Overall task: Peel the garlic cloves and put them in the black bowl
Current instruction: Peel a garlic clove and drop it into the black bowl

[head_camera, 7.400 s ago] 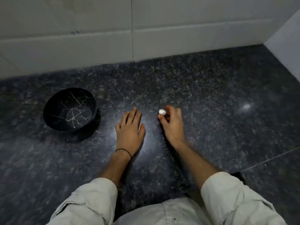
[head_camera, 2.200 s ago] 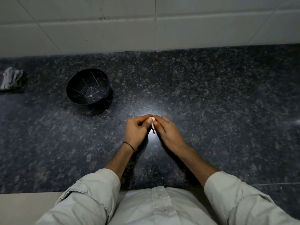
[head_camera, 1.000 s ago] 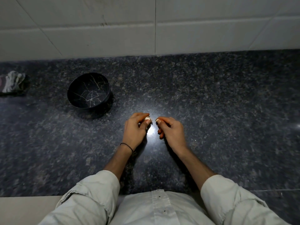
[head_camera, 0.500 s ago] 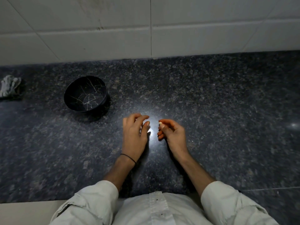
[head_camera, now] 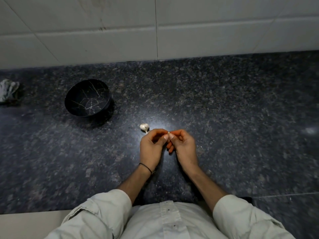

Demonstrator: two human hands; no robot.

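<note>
1. Dark speckled granite countertop runs beneath a white tiled wall that rises well beyond the fingertips.
2. Upright, a round black bowl with thin gold crack lines stands on the counter, well to the left of the fingers and farther out.
3. Meeting tip to tip, the left hand and the right hand have their fingers curled narrow.
4. Far left of the fingers lies a crumpled grey cloth.
5. Just beyond the left knuckles, a white garlic bulb with a short stem lies on the counter.
6. Between the thumbs and forefingers of both hands, a small pale garlic clove is pinched.
</note>
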